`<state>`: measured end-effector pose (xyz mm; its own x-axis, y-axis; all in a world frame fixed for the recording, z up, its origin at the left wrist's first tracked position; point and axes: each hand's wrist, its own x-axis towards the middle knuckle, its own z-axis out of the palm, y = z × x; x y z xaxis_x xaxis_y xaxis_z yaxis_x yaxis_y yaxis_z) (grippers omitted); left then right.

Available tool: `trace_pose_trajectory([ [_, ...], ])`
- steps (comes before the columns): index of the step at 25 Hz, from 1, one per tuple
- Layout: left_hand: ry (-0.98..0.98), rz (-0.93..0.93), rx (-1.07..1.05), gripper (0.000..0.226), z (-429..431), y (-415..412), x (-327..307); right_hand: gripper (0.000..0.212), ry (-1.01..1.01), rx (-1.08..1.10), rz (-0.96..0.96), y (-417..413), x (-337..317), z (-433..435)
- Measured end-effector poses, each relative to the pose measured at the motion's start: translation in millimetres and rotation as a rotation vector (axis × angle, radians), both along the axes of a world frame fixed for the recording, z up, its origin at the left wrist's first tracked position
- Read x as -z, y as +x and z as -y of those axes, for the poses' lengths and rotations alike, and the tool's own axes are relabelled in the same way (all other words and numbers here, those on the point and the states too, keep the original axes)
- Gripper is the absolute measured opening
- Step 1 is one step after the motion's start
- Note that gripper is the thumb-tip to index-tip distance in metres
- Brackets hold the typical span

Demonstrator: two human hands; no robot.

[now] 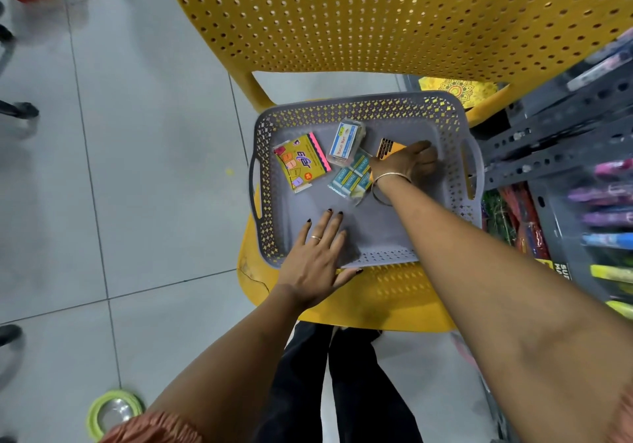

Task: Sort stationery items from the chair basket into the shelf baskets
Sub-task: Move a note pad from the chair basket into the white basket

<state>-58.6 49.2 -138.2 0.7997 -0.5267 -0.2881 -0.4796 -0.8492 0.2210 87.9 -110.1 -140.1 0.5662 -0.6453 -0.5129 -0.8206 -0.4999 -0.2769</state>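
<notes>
Right hand (409, 165) curled onto orange packet (388, 148) beside eraser packs (352, 177); left hand (317, 257) spread on basket (445, 113) rim.

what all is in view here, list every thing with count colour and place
chair: 1, yellow, centre
basket: 1, grey, on chair seat
sticky note pack: 1, yellow and pink, basket left
clear box: 1, white label, basket middle
eraser pack: 1, teal, below clear box
orange packet: 1, under right hand
tape roll: 1, green, floor
shelf: 1, dark, right, pens blurred
left hand: on basket's near rim
right hand: on orange packet
</notes>
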Motion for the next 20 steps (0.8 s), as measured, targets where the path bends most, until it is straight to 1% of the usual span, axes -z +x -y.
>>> trace_pose_trajectory([
  [4,0.003,0.001,0.002,0.078,-0.2,-0.2,-0.4,0.11,0.006,0.031,0.034,-3.6,2.5,3.0],
  [7,0.014,-0.015,0.006,0.078,0.2,1.4,-3.4,0.1,-0.024,-0.05,0.064,-7.3,-4.6,5.1],
  [10,0.007,-0.01,0.032,0.079,-1.4,6.1,-13.3,0.09,-0.007,-0.133,0.147,-12.1,-28.7,10.2],
  [11,-0.002,0.0,0.039,0.08,-1.2,9.8,-19.9,0.088,0.0,-0.158,0.176,-13.7,-41.4,13.9],
  [13,-0.024,0.021,0.042,0.084,0.7,20.9,-38.3,0.092,-0.028,-0.259,0.229,-18.1,-74.2,25.0],
  [16,-0.076,0.084,0.039,0.087,7.8,43.6,-77.5,0.095,-0.14,-0.523,0.295,-27.5,-138.3,46.9],
  [18,-0.093,0.115,0.071,0.085,15.5,58.2,-111.3,0.091,-0.199,-0.592,0.344,-35.1,-190.7,63.2],
  [20,-0.118,0.174,0.139,0.084,28.6,70.9,-149.8,0.089,-0.285,-0.616,0.398,-45.1,-249.4,81.1],
])
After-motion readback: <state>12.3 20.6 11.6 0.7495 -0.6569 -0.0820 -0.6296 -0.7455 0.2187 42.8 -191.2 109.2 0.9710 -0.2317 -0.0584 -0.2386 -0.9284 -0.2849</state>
